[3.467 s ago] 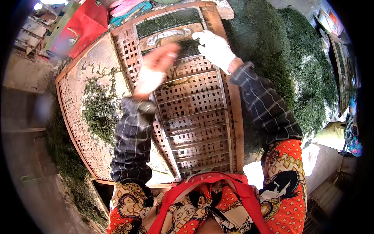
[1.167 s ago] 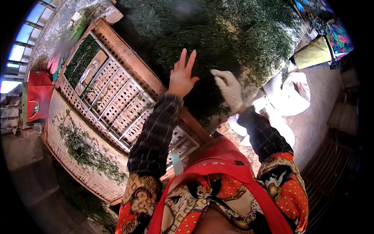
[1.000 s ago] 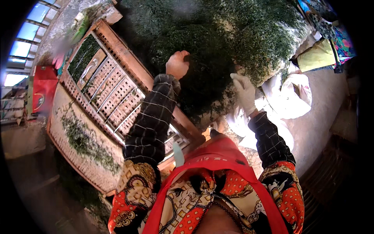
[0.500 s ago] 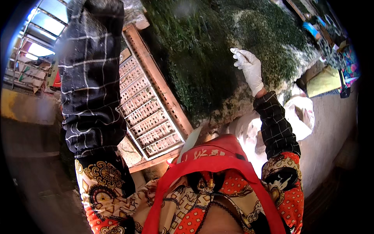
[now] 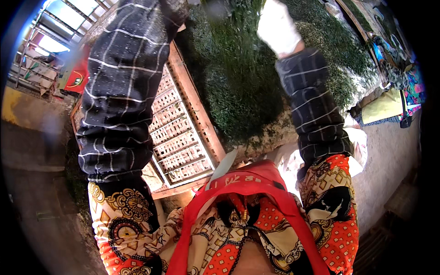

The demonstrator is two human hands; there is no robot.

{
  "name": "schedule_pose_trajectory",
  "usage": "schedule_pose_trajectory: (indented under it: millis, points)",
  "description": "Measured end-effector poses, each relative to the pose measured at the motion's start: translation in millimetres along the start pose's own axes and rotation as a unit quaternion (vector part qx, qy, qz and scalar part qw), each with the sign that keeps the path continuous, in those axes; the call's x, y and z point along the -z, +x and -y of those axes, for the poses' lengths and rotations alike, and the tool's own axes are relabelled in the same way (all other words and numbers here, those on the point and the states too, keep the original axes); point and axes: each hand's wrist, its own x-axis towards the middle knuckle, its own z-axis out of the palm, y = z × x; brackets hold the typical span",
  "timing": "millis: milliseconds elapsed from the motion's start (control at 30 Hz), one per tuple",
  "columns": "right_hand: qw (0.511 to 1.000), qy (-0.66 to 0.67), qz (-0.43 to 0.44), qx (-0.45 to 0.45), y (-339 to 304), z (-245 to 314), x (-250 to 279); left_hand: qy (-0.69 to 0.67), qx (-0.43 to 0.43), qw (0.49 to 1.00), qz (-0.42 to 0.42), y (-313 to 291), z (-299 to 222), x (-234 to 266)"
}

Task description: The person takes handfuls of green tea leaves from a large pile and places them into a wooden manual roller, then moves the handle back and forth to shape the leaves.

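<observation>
My right hand [image 5: 278,28], in a white glove, is raised over a broad heap of dark green, fine, leafy or stringy material [image 5: 238,87]. It is overexposed and cut by the upper edge, so its fingers do not show. My left arm [image 5: 121,87], in a black checked sleeve, stretches up past the upper edge; its hand lies outside the picture. Some green strands at the top between the arms look smeared by motion. Beside the heap, partly under my left arm, lies a woven slatted panel [image 5: 183,146] in a wooden frame.
A red apron [image 5: 247,181] covers my front. White plastic bags [image 5: 360,142] stand below my right arm. At right are a yellow cloth or bag [image 5: 380,107] and assorted bright items. A barred window [image 5: 64,23] and a red packet [image 5: 77,78] are at upper left.
My right hand has moved up and slightly left, farther over the green heap. My left forearm has swung to the right at its upper end, uncovering the red packet.
</observation>
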Motion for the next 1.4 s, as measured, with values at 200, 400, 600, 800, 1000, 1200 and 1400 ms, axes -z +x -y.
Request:
schedule_pose_trajectory:
  millis: [200, 400, 600, 800, 1000, 1200, 1400]
  points:
    - [0.523, 0.66, 0.2, -0.5, -98, 60, -15, 0.08, -0.073, 0.986, -0.125, -35, 105, -49]
    - [0.637, 0.435, 0.31, -0.556, -118, 48, -26, 0.158, -0.007, 0.96, 0.233, -128, 159, -91]
    - [0.587, 0.612, 0.232, -0.477, -79, 9, -26, 0.377, -0.212, 0.901, 0.039, -167, 133, -54]
    - [0.621, 0.692, 0.278, -0.241, 36, 42, 1, 0.304, -0.313, 0.896, -0.08, -155, 41, -17]
    - [0.73, 0.614, 0.29, -0.076, 115, 29, 17, 0.179, -0.034, 0.983, -0.031, -130, 63, -87]
    - [0.739, 0.613, 0.236, -0.146, 135, 39, 51, -0.002, 0.154, 0.98, 0.129, -247, 135, -198]
    - [0.748, 0.602, 0.225, -0.168, 140, 37, 69, 0.142, 0.06, 0.954, 0.256, -385, 146, -225]
